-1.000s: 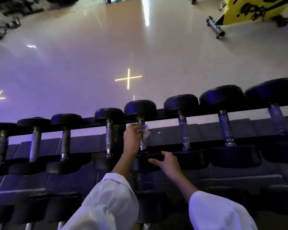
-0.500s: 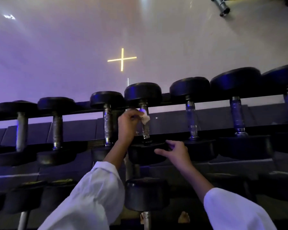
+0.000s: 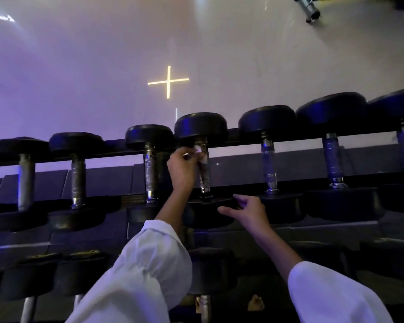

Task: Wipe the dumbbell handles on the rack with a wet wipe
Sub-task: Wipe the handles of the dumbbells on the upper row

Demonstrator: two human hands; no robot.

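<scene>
A row of black dumbbells lies on the rack's top tier (image 3: pixel 243 134), metal handles pointing toward me. My left hand (image 3: pixel 183 167) holds a small white wet wipe (image 3: pixel 200 151) curled round the upper part of the middle dumbbell's handle (image 3: pixel 204 176), just under its far head (image 3: pixel 201 127). My right hand (image 3: pixel 248 210) rests with loosely bent fingers on that dumbbell's near head (image 3: pixel 208 214). Both arms wear white sleeves.
Neighbouring handles stand left (image 3: pixel 149 173) and right (image 3: pixel 268 164) of the wiped one. A lower tier holds more dumbbells (image 3: pixel 210 273). Behind the rack lies a glossy floor with a yellow cross mark (image 3: pixel 168 81); a machine's metal foot (image 3: pixel 309 8) shows top right.
My left hand has slid the wipe up the handle toward the far head. My right hand stays on the near head. The view has shifted closer and slightly down.
</scene>
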